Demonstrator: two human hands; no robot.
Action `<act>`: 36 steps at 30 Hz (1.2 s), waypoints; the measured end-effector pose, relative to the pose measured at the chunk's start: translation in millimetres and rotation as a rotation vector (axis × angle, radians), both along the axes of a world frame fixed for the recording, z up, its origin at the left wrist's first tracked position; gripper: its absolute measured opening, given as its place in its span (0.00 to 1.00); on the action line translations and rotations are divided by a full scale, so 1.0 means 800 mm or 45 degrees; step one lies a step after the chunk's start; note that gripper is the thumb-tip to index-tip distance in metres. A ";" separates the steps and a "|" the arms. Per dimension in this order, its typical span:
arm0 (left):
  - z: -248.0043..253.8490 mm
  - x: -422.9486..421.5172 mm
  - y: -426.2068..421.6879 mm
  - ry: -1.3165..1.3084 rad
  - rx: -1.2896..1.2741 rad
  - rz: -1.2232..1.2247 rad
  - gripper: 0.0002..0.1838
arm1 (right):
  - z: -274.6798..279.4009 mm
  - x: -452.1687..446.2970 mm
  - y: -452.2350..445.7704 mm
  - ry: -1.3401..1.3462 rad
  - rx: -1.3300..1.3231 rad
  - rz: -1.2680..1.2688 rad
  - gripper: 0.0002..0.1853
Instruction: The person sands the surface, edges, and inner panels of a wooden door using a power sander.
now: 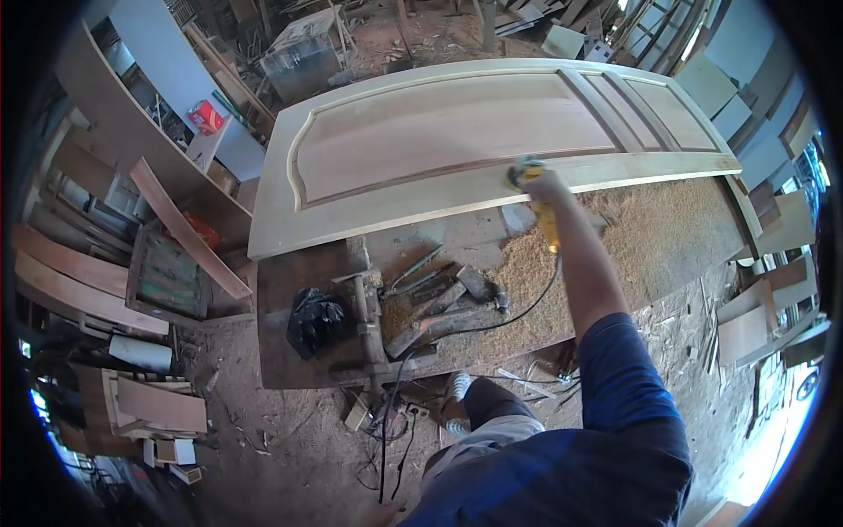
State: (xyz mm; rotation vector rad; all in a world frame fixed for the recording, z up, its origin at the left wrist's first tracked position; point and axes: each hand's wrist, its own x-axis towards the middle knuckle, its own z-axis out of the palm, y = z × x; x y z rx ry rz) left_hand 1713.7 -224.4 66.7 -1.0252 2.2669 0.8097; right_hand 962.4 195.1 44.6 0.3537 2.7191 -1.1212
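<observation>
A pale wooden panel door [439,132] lies flat across the workbench [299,263]. My right hand [546,187] is closed around a yellow angle grinder [548,230], whose head rests on the door's near long rail. Blur hides the details of its disc. From the grinder's rear end a black cord [524,314] curves down across the bench to the floor. Low at the bottom edge, my left hand [386,513] shows only in part, beside the hanging cord; its fingers are not clear enough to read.
Sawdust and shavings [650,224] cover the bench's right side. A hammer [474,312] and other hand tools lie in a heap near a clamp [369,316] and a black plastic bag [313,323]. Boards lean at left and right; a plank [189,228] tilts left of the bench.
</observation>
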 end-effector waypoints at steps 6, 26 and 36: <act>-0.002 -0.019 0.087 0.009 0.068 -0.059 0.27 | -0.054 -0.022 -0.194 0.123 -0.194 0.334 0.25; 0.064 -0.427 0.392 -0.141 0.172 -1.043 0.25 | 0.086 -0.064 0.278 -0.049 0.198 0.118 0.35; 0.008 -0.559 0.516 0.019 0.299 -1.603 0.26 | 0.091 -0.094 0.564 -0.030 0.221 -0.344 0.29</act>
